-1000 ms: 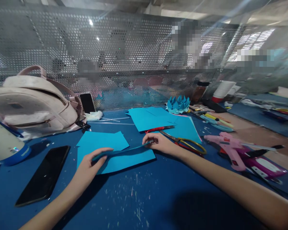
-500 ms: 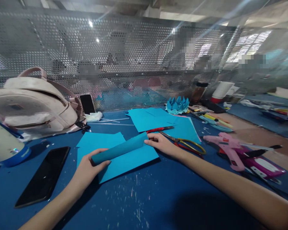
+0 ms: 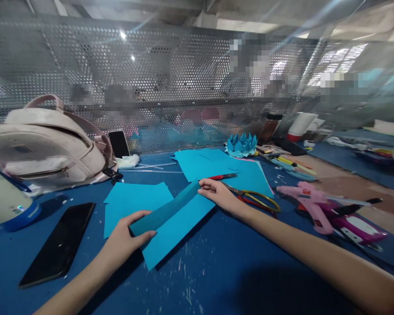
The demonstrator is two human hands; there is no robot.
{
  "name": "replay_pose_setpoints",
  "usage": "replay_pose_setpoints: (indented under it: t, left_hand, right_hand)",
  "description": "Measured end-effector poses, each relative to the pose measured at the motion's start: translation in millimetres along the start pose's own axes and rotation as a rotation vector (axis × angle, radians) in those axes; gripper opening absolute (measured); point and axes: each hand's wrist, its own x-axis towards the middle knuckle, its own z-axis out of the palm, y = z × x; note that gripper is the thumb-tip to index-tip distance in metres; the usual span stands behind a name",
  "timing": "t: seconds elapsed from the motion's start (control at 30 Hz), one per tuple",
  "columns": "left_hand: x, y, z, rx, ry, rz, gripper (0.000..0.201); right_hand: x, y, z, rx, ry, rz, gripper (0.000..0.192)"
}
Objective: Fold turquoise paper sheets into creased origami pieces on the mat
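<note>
Holding a blue sheet (image 3: 180,229) between both hands, the person has it slanting above the near middle of the counter (image 3: 230,258), its left end nearer and its right end farther. The left hand (image 3: 131,232) grasps the left end, thumb on the near face and fingers mostly hidden behind. The right hand (image 3: 215,191) pinches the far right end between thumb and curled fingers.

Along the far side of this sheet, a darker strip (image 3: 167,209) stands turned up, so one bend looks begun; whether it is creased is impossible to tell. The wide near portion is flat and unfolded, which suggests the folding is at an early stage.

Other paper looks unworked: loose blue sheets (image 3: 136,197) lie flat just left of the held one, and a blue stack (image 3: 205,162) lies beyond it. One pointed paper piece (image 3: 241,145), already shaped, stands at the far right of that stack. Red-handled scissors (image 3: 218,177) and yellow-handled scissors (image 3: 261,200) rest near the right hand, neither in use. Farther right, a pink glue gun (image 3: 311,203) lies untouched, and no glue shows on the held sheet.
</note>
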Motion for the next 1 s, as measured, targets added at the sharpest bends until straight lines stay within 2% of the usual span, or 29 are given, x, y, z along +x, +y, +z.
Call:
replay_pose_setpoints:
  t: [0.1, 0.27, 0.47, 0.7, 0.9, 1.0]
  left_hand:
    - [-1.3, -4.7, 3.5, -0.005, -0.007, 0.027, 0.054]
    - [-2.3, -9.7, 5.9, 0.047, 0.005, -0.01, 0.063]
    - [-4.5, 1.5, 2.7, 0.056, 0.037, -0.084, 0.07]
    - [-1.7, 12.3, 0.0, -0.334, -0.12, -0.05, 0.043]
    - [-1.6, 10.7, 0.3, -0.38, -0.035, -0.082, 0.05]
    - [-3.4, 15.8, 0.9, -0.4, -0.034, -0.108, 0.052]
  right_hand:
    - [-0.3, 2.6, 0.3, 0.016, 0.035, 0.025, 0.034]
    - [0.0, 5.2, 0.7, 0.039, 0.045, 0.035, 0.034]
    - [2.2, 8.8, 0.4, 0.064, 0.04, 0.024, 0.032]
    - [1.2, 10.3, 1.7, 0.095, 0.021, 0.006, 0.029]
    - [-0.4, 6.5, 4.3, 0.119, -0.001, 0.005, 0.032]
    - [-0.2, 6.8, 4.5, 0.125, 0.019, 0.0, 0.033]
